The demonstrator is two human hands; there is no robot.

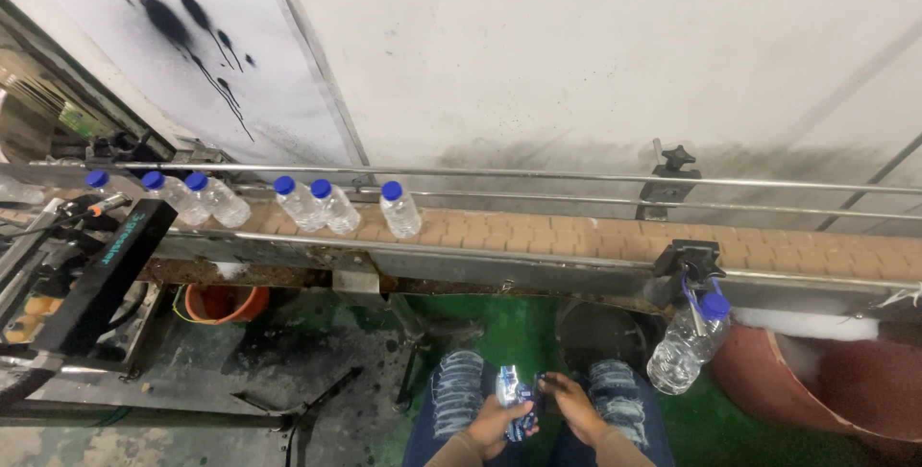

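Conveyor belt (595, 237), tan slats between steel rails, runs across my view in front of a stained white wall (595, 45). A row of clear bottles with blue caps (317, 203) stands on its left half. One more clear bottle (684, 347) hangs tilted from a black bracket (687, 261) at the belt's near edge. Orange bucket (223, 302) sits under the belt. Below, over my knees, my left hand (497, 421) is closed around a small bundle of blue-white labels (513, 400). Right hand (574, 406) touches the bundle's right edge, fingers pinched; I cannot tell how firmly.
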